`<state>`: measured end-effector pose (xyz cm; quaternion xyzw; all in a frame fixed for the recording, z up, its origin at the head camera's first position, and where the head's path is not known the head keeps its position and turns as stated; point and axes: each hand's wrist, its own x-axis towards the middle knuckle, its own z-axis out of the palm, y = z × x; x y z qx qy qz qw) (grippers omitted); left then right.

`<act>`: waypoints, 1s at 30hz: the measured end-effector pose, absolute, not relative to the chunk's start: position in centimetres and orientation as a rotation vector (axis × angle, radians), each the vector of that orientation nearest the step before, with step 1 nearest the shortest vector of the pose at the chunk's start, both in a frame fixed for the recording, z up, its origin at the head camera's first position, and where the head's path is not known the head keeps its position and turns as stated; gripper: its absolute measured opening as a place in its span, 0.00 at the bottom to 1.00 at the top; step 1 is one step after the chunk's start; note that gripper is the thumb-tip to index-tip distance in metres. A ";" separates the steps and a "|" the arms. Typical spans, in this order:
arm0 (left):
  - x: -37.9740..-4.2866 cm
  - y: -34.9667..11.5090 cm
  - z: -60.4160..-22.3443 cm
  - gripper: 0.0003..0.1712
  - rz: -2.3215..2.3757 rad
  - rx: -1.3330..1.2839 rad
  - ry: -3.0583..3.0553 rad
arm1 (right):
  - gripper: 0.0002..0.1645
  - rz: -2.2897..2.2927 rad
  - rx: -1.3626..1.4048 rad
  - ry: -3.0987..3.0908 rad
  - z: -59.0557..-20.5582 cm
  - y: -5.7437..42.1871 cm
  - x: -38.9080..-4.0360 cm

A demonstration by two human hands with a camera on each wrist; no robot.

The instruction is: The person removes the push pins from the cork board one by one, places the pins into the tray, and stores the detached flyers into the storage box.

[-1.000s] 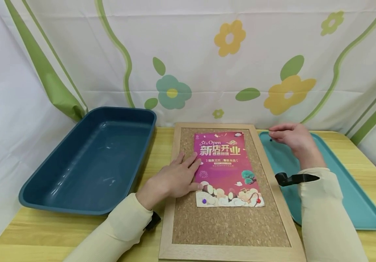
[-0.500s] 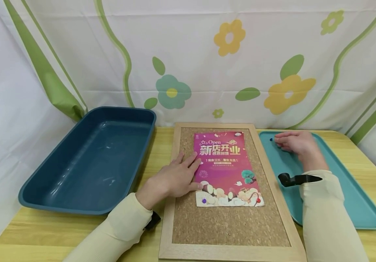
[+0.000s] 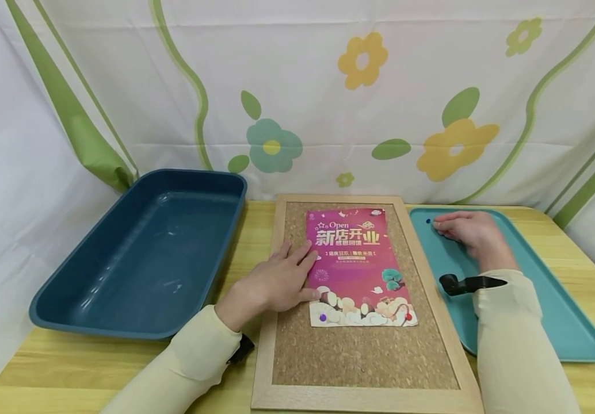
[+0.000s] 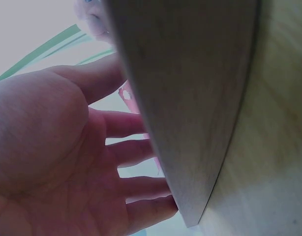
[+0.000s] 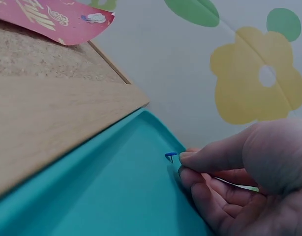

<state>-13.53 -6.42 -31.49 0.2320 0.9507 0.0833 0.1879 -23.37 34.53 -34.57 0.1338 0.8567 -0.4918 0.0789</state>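
Note:
My left hand lies flat with spread fingers on the left edge of a purple-red poster, on a wood-framed corkboard. A purple pushpin sits at the poster's lower left corner, a red pushpin at its lower right. On the right, my right hand is low over a turquoise tray. A small blue thumbtack lies in the tray just left of its thumb and fingertips. The fingers bend loosely; whether they touch the tack is hard to tell.
A deep dark-blue tub stands left of the corkboard. The tray sits close against the board's right side. All rest on a wood-grain table, with a flowered curtain hanging behind.
My right hand has come down from above the tray's far left corner and settled just right of the blue thumbtack. The left hand, poster and tack have stayed in place.

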 end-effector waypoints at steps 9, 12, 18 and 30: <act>-13.6 -6.5 -31.6 0.49 0.238 0.652 2.679 | 0.16 -1.463 0.407 2.561 -34.8 34.6 -23.4; -13.6 -6.5 -31.6 0.49 0.238 0.654 2.674 | 0.15 -1.453 0.405 2.570 -34.7 34.5 -23.5; -13.7 -6.5 -31.5 0.49 0.241 0.653 2.671 | 0.11 -1.424 0.408 2.600 -34.5 34.3 -23.7; -13.7 -6.5 -31.5 0.49 0.238 0.665 2.668 | 0.08 -1.405 0.419 2.616 -34.6 34.2 -23.6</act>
